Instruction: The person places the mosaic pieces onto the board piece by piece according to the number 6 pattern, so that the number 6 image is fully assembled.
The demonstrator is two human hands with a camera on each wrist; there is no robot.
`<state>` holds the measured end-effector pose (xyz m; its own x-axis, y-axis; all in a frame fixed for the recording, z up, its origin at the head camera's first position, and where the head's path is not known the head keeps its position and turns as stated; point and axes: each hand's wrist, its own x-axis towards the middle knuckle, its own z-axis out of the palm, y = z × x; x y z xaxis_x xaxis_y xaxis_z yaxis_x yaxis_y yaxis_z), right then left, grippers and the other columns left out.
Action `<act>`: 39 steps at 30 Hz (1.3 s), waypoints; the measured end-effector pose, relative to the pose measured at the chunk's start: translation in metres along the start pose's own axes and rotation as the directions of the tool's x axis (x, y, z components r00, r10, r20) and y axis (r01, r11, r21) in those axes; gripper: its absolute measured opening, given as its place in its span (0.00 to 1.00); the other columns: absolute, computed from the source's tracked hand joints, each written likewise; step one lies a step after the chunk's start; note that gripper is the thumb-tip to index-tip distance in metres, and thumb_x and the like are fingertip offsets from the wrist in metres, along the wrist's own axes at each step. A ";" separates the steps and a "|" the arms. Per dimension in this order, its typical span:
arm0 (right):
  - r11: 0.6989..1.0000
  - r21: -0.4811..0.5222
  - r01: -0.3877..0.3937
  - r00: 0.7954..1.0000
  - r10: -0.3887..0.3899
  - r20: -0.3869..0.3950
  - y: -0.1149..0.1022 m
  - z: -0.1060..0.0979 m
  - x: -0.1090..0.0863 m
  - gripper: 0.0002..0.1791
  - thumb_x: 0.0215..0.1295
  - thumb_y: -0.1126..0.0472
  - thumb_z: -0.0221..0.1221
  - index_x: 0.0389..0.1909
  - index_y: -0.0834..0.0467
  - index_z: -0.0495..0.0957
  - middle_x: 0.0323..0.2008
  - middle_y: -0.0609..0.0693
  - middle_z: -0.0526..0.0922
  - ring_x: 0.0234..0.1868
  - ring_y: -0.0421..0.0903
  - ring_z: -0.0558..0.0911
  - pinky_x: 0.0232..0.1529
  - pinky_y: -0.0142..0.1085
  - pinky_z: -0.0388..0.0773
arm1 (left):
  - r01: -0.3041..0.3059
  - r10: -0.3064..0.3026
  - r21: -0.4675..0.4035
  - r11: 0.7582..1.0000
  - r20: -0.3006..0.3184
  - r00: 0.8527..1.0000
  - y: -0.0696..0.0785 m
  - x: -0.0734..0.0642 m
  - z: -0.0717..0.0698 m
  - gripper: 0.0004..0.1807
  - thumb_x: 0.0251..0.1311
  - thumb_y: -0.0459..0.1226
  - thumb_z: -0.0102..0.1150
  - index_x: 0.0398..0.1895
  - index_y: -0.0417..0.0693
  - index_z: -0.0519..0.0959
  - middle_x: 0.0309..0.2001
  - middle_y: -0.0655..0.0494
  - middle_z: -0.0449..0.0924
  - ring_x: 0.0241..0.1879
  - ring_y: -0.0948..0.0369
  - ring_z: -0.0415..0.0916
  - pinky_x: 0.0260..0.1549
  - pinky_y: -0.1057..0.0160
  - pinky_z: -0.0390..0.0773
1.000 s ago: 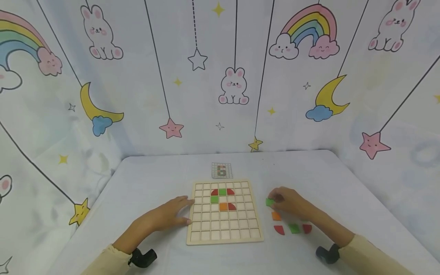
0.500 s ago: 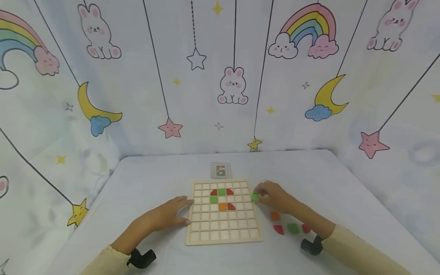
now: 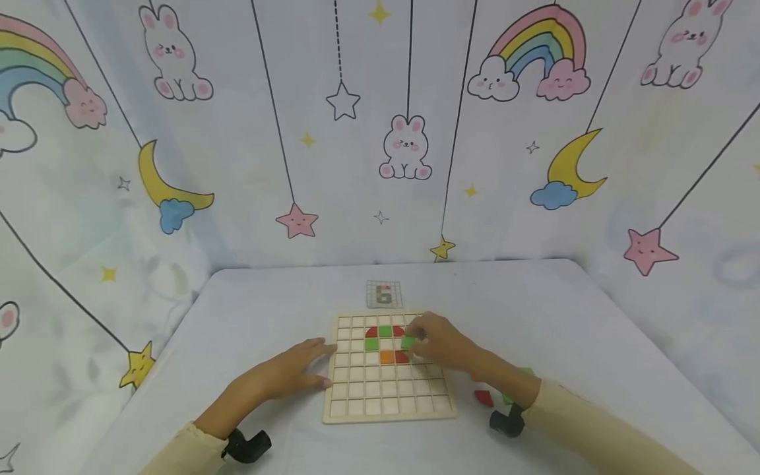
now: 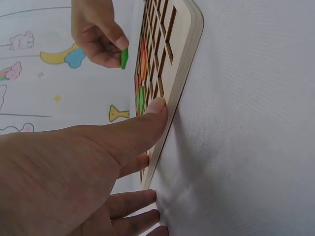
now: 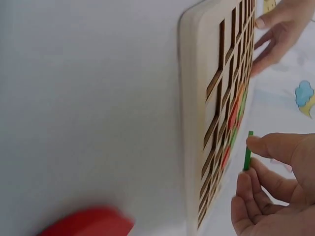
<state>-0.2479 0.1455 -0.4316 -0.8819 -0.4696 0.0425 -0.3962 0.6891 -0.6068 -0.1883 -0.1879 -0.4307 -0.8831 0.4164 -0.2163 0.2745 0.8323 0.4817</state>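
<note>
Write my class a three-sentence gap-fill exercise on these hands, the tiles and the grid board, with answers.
The right hand pinches a ____ square tile.
The ____ hand touches the wooden grid board.
Only one tile lying in the board is coloured ____.

Missing words: green; left; orange.

The right hand (image 3: 442,340) has carried the flat green square tile (image 3: 408,342) leftward: a second ago it pinched it over the white-covered table (image 3: 297,442), to the right of the pale wooden grid board (image 3: 388,418); half a second ago it reached the board's right edge. Now the tile hangs over the board, inward from that edge. The right forearm in its beige sleeve (image 3: 594,422) has swung left, almost hiding the loose orange square tile (image 3: 477,377) and uncovering another green piece (image 3: 526,371).
</note>
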 end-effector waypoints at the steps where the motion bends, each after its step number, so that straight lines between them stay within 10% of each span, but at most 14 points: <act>1: 1.000 -0.001 0.011 1.000 -0.011 0.005 -0.004 0.003 0.001 0.11 0.63 0.66 0.70 0.46 0.59 0.86 0.42 0.47 0.82 0.44 0.44 0.77 0.49 0.40 0.81 | -0.001 0.001 -0.003 1.000 -0.001 1.000 0.000 0.000 0.000 0.41 0.68 0.51 0.69 0.79 0.46 0.68 0.80 0.35 0.60 0.79 0.37 0.58 0.75 0.35 0.63; 16: 0.980 -0.070 0.187 0.980 -0.180 0.088 -0.047 0.040 0.014 0.10 0.66 0.67 0.69 0.45 0.64 0.83 0.44 0.53 0.82 0.45 0.46 0.80 0.48 0.37 0.83 | -0.054 0.054 0.005 0.999 -0.015 0.998 -0.002 0.001 0.001 0.39 0.70 0.50 0.67 0.79 0.46 0.67 0.79 0.34 0.60 0.79 0.36 0.58 0.75 0.35 0.63; 39: 0.989 -0.102 0.106 0.990 -0.095 0.105 -0.055 0.046 0.014 0.07 0.67 0.68 0.69 0.44 0.59 0.87 0.41 0.47 0.84 0.44 0.42 0.82 0.49 0.35 0.84 | -0.042 0.043 0.009 0.999 -0.017 0.999 -0.002 -0.002 0.001 0.40 0.69 0.50 0.68 0.79 0.45 0.68 0.79 0.34 0.60 0.78 0.36 0.59 0.74 0.33 0.63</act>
<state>-0.2269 0.0762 -0.4341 -0.8085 -0.5883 0.0166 -0.5112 0.6880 -0.5151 -0.1868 -0.1900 -0.4323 -0.8768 0.4454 -0.1815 0.3152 0.8172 0.4826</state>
